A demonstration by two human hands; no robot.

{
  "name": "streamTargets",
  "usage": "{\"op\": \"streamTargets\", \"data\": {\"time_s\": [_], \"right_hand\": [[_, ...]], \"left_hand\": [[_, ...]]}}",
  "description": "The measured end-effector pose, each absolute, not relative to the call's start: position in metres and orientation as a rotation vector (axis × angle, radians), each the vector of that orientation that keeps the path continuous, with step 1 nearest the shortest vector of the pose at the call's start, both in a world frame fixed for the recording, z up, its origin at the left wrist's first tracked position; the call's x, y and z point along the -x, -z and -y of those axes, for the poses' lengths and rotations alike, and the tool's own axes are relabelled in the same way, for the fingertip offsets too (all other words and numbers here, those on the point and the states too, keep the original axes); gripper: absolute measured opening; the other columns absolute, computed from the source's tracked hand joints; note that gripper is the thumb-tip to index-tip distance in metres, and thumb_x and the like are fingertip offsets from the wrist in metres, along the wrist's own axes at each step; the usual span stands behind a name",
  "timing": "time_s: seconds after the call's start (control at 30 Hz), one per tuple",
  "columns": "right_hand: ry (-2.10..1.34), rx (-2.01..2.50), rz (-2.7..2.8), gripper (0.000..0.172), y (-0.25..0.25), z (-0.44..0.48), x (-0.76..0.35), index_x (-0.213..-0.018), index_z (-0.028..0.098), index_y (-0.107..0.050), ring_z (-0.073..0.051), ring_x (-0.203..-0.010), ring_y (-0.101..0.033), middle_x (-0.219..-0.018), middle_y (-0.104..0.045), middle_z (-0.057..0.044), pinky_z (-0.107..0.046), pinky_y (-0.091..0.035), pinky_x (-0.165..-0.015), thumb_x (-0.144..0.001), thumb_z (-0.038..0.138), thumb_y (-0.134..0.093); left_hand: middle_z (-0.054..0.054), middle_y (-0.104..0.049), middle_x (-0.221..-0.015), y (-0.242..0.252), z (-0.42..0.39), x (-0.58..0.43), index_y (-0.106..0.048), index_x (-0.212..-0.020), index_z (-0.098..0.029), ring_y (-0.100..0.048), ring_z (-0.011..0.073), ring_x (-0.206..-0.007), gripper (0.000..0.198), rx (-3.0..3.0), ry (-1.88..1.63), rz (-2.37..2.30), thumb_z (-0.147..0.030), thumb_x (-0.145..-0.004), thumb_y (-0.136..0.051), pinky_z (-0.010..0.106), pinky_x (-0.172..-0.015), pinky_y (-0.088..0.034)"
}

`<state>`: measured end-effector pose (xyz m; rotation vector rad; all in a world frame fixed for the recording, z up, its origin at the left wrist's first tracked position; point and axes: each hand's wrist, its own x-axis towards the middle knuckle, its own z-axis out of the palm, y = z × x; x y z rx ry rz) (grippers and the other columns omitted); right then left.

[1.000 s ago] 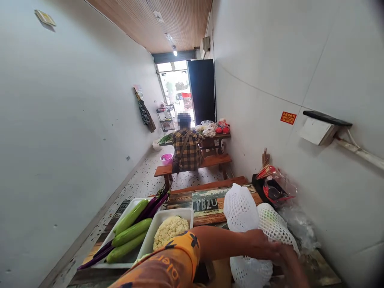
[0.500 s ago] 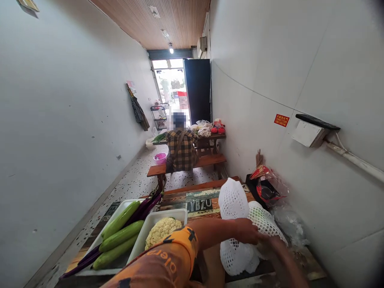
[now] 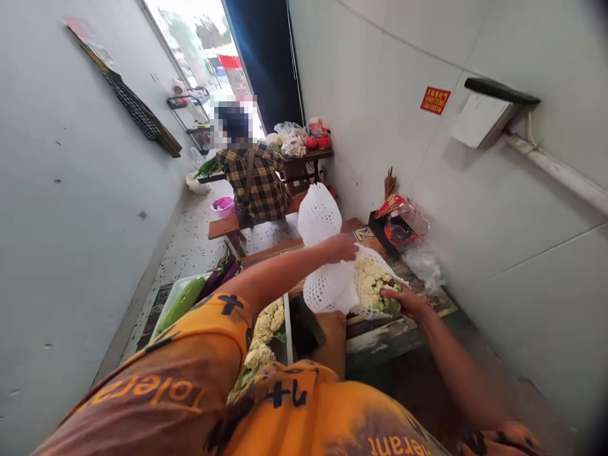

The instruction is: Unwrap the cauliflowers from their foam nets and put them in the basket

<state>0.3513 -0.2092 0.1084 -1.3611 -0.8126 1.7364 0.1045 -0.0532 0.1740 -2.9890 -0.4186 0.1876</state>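
Note:
A pale cauliflower (image 3: pixel 372 277) lies tilted on the table, partly inside a white foam net (image 3: pixel 375 253). My right hand (image 3: pixel 406 299) grips its green stem end from the right. At the net's upper left edge, my left hand (image 3: pixel 341 248) is closed on the foam. More white foam netting (image 3: pixel 320 218) stands just behind that hand, and another piece (image 3: pixel 329 288) lies under my left wrist. Left of these, a white tray (image 3: pixel 287 329) holds cauliflower heads (image 3: pixel 268 320), partly hidden by my orange sleeve.
A second tray with long green vegetables (image 3: pixel 183 305) and purple eggplants (image 3: pixel 223 272) is at the left. Skewers (image 3: pixel 389 183) in a black box and clear plastic (image 3: pixel 422 266) lie near the right wall. A person (image 3: pixel 254 180) sits ahead on a bench (image 3: pixel 223 228).
The view has tipped downward. My hands have drawn apart, and the netted bundle at the right now shows bare cauliflower, with my right hand on its stem end.

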Motion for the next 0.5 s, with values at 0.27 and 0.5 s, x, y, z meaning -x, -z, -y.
{"op": "streamTargets", "data": {"time_s": [0.27,0.5], "right_hand": [[-1.359,1.51,1.283,0.051,-0.097,0.22,-0.329,-0.102,0.018,-0.075,-0.021,-0.092,-0.068,-0.1,-0.077,-0.003,-0.035,-0.058,-0.087,-0.054,0.027,-0.089],[-1.381,1.359,1.49,0.066,-0.111,0.238,-0.287,-0.121,0.02,-0.069,-0.025,-0.105,-0.067,-0.113,-0.075,-0.005,-0.044,-0.054,-0.101,-0.058,0.032,-0.086]], "left_hand": [[0.011,-0.071,-0.105,-0.166,0.077,-0.081,-0.072,-0.12,-0.025,-0.06,0.0238,-0.091,0.041,2.952,-0.383,0.69,-0.006,-0.087,-0.058,0.031,-0.07,-0.035],[0.008,-0.069,-0.073,-0.165,0.081,-0.094,-0.061,-0.142,-0.029,-0.061,0.0244,-0.073,0.056,3.043,-0.265,1.023,-0.011,-0.089,-0.057,0.033,-0.07,-0.039]]}}
